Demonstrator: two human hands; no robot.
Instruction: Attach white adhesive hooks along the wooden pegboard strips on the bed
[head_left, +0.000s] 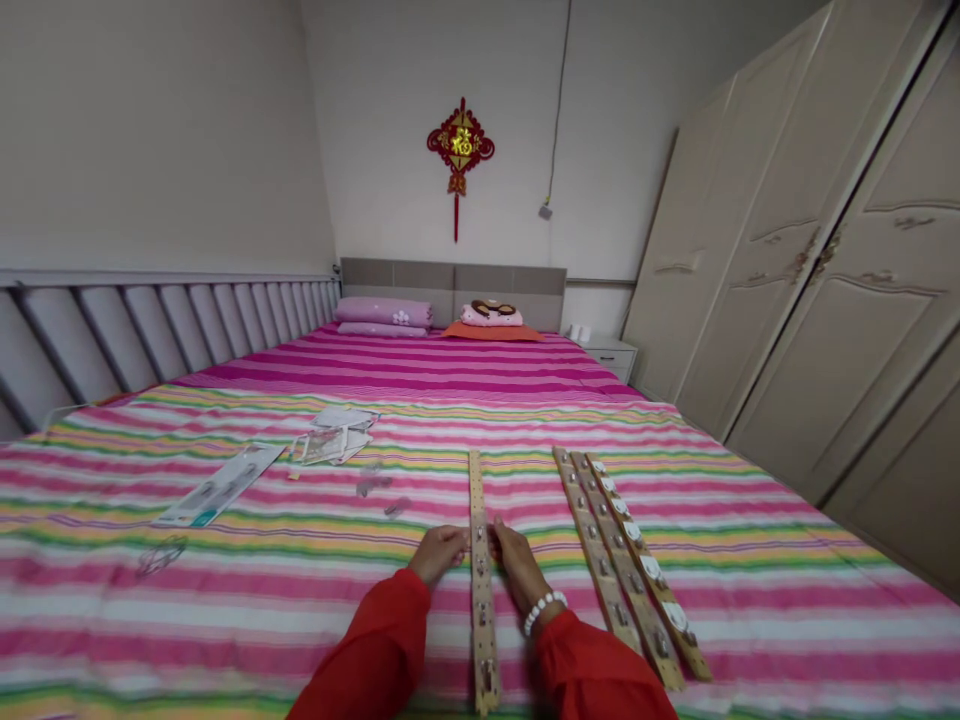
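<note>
A narrow wooden strip [482, 590] lies lengthwise on the striped sheet in front of me, with small metal hook-like fittings along its nearer part and bare holes at the far end. My left hand [442, 552] is closed at its left edge, fingertips pressed together against the wood. Across from it, my right hand [517, 560] grips the right edge, its fingers partly hidden behind the thumb side. To the right lie a strip with metal fittings [596, 550], a second like it [626, 565], and a third with white round pieces [651, 570].
A clear long package [221, 487] with metal pieces lies left, near torn white packaging [334, 437]. Loose wire-like pieces [161, 553] and small clear plastic bits [373, 482] rest on the sheet. A slatted rail [180, 325] borders the left side; wardrobes [840, 330] stand right.
</note>
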